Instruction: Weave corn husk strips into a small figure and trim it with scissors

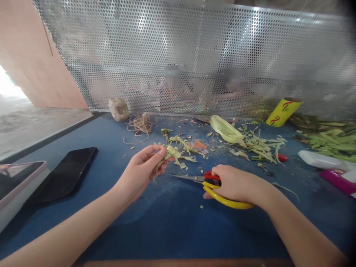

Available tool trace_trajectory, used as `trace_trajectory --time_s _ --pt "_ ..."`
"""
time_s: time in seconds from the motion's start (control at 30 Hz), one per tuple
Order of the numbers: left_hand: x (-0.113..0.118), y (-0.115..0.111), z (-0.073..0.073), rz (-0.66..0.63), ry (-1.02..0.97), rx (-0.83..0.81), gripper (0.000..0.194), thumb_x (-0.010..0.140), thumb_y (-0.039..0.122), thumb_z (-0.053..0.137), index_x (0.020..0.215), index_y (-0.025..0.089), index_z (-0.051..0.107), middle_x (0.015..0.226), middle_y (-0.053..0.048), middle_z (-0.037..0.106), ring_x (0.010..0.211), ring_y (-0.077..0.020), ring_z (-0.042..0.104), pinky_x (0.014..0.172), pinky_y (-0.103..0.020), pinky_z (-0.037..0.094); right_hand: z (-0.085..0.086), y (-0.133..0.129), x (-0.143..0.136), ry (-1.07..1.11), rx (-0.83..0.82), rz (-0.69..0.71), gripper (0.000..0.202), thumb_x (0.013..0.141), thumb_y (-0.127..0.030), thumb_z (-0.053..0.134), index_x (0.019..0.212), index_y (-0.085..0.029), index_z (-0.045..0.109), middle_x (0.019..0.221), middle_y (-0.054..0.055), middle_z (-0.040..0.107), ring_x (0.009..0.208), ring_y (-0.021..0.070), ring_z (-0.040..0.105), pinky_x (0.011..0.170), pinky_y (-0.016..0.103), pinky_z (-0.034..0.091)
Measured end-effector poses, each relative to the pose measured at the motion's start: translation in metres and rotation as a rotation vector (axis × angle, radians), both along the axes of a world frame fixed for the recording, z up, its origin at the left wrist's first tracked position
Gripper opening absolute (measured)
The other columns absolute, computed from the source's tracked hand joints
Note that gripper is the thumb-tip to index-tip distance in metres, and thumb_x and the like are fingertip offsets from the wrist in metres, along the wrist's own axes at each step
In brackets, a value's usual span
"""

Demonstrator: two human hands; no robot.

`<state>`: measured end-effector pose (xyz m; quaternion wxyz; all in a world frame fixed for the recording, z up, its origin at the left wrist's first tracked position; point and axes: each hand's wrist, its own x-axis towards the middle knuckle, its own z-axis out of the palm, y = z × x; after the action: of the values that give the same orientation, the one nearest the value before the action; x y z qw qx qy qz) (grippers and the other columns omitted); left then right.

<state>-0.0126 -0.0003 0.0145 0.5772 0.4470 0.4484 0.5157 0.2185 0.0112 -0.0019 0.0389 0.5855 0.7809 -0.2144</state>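
My left hand (148,161) pinches a small bundle of pale green plant strips (172,151) between thumb and fingers, just above the blue table. To its right, my right hand (226,181) is wrapped round the handles of a pair of scissors (191,178), one handle red and one yellow. The metal blades point left toward the bundle, close together and not touching it. Behind the hands lie a braided-looking green strip (187,145), an orange scrap (199,144) and small plant bits. A pale green husk (226,129) with shredded strips sits farther back.
Brown twine (141,124) lies near a wrapped roll (118,109). A black phone (66,172) is at left, a yellow tube (283,112) at back right, with green stalks (330,142) and a white object (319,159). Beyond the perforated metal screen (194,55) people show faintly.
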Motion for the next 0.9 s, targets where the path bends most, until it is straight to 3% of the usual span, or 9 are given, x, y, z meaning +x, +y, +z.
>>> trace_trajectory --time_s 0.2,0.4,0.53,0.67,0.8,0.9 --pt "0.001 0.0 0.0 0.028 -0.028 0.016 0.016 0.071 0.028 0.064 0.071 0.017 0.052 0.055 0.004 0.05 0.052 -0.006 0.044 0.047 -0.016 0.035 0.003 -0.004 0.003 0.02 0.031 0.101 0.029 0.068 -0.044 0.055 0.084 -0.02 0.054 0.085 0.005 0.055 0.066 0.0169 0.053 0.053 0.025 0.036" --pt "0.001 -0.001 0.001 0.05 -0.032 0.054 0.015 0.074 0.027 0.06 0.069 0.018 0.049 0.049 0.007 0.045 0.046 -0.0045 0.038 0.044 -0.014 0.031 0.007 -0.005 0.002 0.09 0.048 0.11 0.029 0.069 -0.043 0.057 0.087 -0.02 0.053 0.089 0.005 0.056 0.069 0.0166 0.054 0.058 0.025 0.038" --pt "0.001 0.0 0.001 0.059 -0.031 0.044 0.016 0.073 0.028 0.062 0.07 0.018 0.049 0.054 0.005 0.055 0.046 -0.0047 0.045 0.044 -0.015 0.033 0.015 -0.007 0.002 0.245 0.106 0.063 0.039 0.074 -0.047 0.053 0.102 -0.021 0.048 0.085 0.004 0.06 0.071 0.0168 0.056 0.063 0.026 0.041" --pt "0.005 0.0 -0.004 0.021 -0.036 -0.014 0.017 0.072 0.029 0.062 0.073 0.017 0.05 0.067 -0.001 0.065 0.06 -0.0115 0.06 0.048 -0.018 0.04 0.018 -0.008 -0.006 0.417 0.315 0.055 0.03 0.078 -0.045 0.05 0.096 -0.021 0.053 0.095 0.006 0.061 0.083 0.0194 0.057 0.072 0.031 0.043" --pt "0.013 -0.004 -0.01 -0.051 -0.013 -0.052 0.015 0.074 0.028 0.06 0.072 0.016 0.052 0.074 -0.004 0.068 0.076 -0.0156 0.063 0.062 -0.023 0.047 0.007 -0.007 -0.023 0.728 0.266 0.096 0.034 0.077 -0.038 0.055 0.106 -0.021 0.052 0.096 0.005 0.063 0.079 0.0159 0.06 0.07 0.028 0.048" --pt "0.017 -0.006 -0.014 -0.086 -0.035 -0.09 0.014 0.076 0.027 0.058 0.071 0.015 0.053 0.074 -0.004 0.067 0.075 -0.0141 0.063 0.066 -0.022 0.046 0.0 -0.005 -0.031 0.787 0.263 0.044 0.028 0.077 -0.033 0.055 0.102 -0.021 0.057 0.088 0.004 0.065 0.074 0.0149 0.061 0.065 0.026 0.05"
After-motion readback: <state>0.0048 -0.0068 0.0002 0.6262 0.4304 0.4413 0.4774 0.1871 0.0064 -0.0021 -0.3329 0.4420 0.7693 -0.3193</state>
